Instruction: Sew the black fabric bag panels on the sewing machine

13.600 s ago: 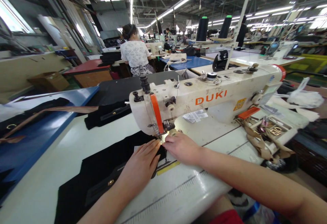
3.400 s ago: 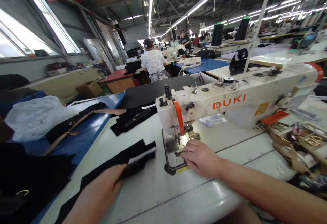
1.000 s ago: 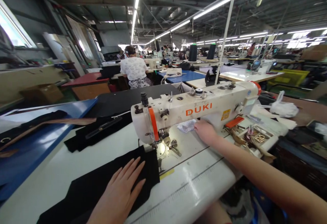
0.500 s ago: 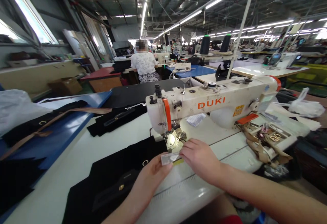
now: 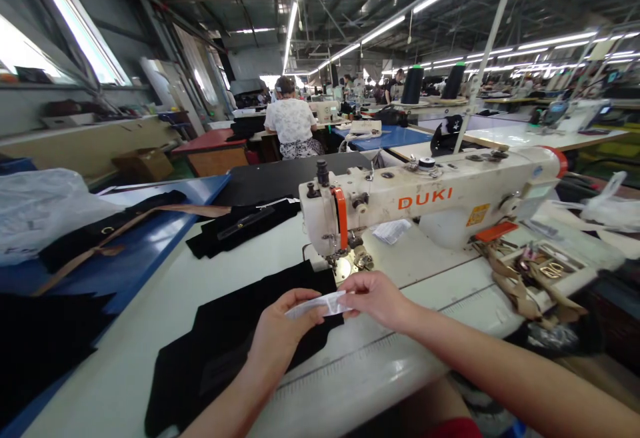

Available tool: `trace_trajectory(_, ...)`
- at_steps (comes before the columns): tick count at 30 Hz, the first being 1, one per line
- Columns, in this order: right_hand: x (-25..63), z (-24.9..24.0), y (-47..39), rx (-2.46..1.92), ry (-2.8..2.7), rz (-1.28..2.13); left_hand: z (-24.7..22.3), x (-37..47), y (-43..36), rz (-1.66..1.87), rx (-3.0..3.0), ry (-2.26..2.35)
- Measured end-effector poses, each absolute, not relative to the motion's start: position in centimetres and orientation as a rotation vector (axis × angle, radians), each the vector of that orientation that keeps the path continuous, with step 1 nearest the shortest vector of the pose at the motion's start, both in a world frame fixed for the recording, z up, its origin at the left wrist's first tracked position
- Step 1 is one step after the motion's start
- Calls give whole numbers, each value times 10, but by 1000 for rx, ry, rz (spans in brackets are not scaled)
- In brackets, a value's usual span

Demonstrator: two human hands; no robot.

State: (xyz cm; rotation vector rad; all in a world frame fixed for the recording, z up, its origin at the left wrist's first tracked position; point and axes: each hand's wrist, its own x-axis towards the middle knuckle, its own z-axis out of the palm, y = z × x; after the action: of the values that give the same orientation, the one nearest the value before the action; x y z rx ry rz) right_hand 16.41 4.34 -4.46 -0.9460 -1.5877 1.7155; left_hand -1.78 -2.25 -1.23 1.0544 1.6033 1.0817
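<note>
A narrow whitish strip [image 5: 327, 303], partly see-through, is stretched between my two hands. My left hand [image 5: 286, 323] pinches its left end between thumb and fingers. The other end is gripped by the fingertips of my right hand [image 5: 373, 299]. Below the strip lies a black fabric piece [image 5: 220, 321], flat on the pale table, its near part covered by my left hand and forearm. Just beyond my hands stands a white sewing machine [image 5: 425, 195] marked DUKI, its needle area lit.
A second black piece [image 5: 245, 225] lies behind, left of the machine. A parts tray [image 5: 555, 265] with metal rings and brown strips sits at right. Plastic bags [image 5: 50, 211] rest on the blue surface at left. A seated person [image 5: 293, 121] works farther back.
My hands have moved left with the strip, away from the needle area and over the black fabric piece. The metal ring and stud on that fabric no longer show. The view has shifted slightly.
</note>
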Motion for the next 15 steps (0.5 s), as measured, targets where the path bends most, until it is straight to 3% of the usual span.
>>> trace_trajectory(15, 178, -41, 44, -943, -1717, 1529, -6, -25, -9, 916, 991, 1534)
